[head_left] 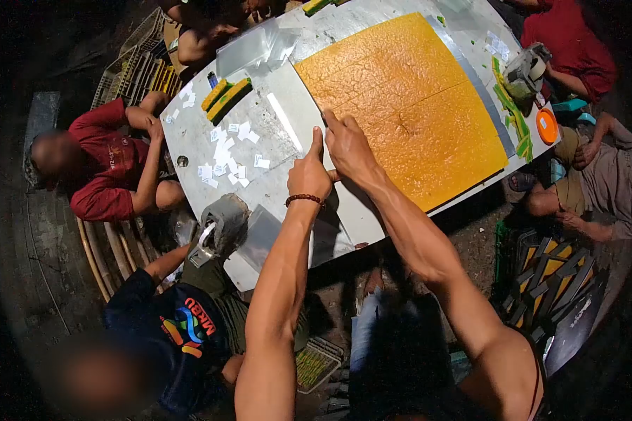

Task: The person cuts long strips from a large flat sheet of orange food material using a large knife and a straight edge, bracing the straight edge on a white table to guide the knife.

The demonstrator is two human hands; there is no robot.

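Note:
A large orange slab [407, 105] with a cracked, glossy top lies on the pale table, with a few straight cut lines across it. My right hand [352, 149] is closed at the slab's left edge, index finger stretched forward; what it grips is mostly hidden. Just left of it, my left hand [310, 175], with a beaded bracelet at the wrist, has its fingers curled and thumb pointing forward over a pale flat strip beside the slab. Whatever lies under its fingers cannot be made out.
Small white labels [225, 158] and green-and-yellow cut pieces [229, 99] lie on the table [179, 126] at left. Tape dispensers stand at the near left [222, 223] and far right [525, 74], the latter near an orange lid [546, 126]. Several people sit around the table.

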